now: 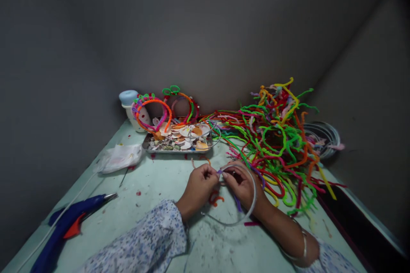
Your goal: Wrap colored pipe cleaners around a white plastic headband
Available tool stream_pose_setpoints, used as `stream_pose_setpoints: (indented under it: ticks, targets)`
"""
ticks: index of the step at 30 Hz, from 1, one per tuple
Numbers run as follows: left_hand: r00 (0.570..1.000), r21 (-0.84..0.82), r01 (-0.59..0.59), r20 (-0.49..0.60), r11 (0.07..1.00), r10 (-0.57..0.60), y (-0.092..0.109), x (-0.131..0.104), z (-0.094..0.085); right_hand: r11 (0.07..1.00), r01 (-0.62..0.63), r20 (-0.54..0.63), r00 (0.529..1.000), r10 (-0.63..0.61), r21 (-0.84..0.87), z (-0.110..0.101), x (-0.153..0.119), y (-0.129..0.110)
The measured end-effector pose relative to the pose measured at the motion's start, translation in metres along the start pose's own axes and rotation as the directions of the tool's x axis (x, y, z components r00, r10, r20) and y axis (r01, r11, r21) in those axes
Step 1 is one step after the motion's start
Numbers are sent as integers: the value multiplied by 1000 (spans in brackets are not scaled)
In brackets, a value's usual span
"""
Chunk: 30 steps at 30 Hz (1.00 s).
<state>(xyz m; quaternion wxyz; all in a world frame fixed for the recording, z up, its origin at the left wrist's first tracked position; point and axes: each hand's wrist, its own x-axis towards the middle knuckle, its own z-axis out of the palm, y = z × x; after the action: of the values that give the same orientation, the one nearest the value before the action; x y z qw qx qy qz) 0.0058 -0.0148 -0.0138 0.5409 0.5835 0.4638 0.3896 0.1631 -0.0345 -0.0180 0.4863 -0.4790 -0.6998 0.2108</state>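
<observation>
At the near left of the surface [166, 187], a blue glue gun [77, 209] is lying with its metal tip pointing inward, probably so that it is within easy reach; a white cord [77, 196] is running across it. At the near right, a bangle [305, 243] is circling the forearm. A little farther in, 2 hands are meeting over the surface. The left hand [199, 183] is pinching a purple fuzzy stem [238, 202] beside the end of a pale grey hoop [254, 192]; the right hand [245, 187] is gripping that end between thumb and finger, seemingly to steady it. The hoop is curving around past the right wrist, perhaps leaving its end free for the fingertips. Under the hands, an orange curl [217, 199] is lying loose.

Beyond, a plastic packet [123, 156] is resting on the left, and a metal tray [174, 152] is containing shells [179, 132], likely so they are not scattering. On the right, a tangle of fuzzy stems [272, 132] is sprawling close by. Farthest back, 2 or more decorated headbands [150, 101] are standing by a blue-lidded jar [130, 113], apparently leaning for support.
</observation>
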Motion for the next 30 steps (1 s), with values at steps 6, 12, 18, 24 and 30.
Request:
stream_pose_setpoints:
  ticks: [6,12,18,24,30]
  targets:
    - [1000,-43,13,5,999,-13,1,1,0,1000,22,-2,1000,-22,9,1,-1,4]
    - [1000,-62,12,16,998,-11,1,2,0,998,39,22,999,-40,40,0,0,7]
    - [993,-184,101,73,978,-89,7,0,-1,998,23,37,999,-25,54,-2,-1,7]
    - [970,-258,202,185,945,-157,13,0,-4,997,31,61,998,-35,71,-7,-1,2]
    - [932,-302,270,322,914,-168,12,2,-8,994,74,48,996,-78,79,-8,0,0]
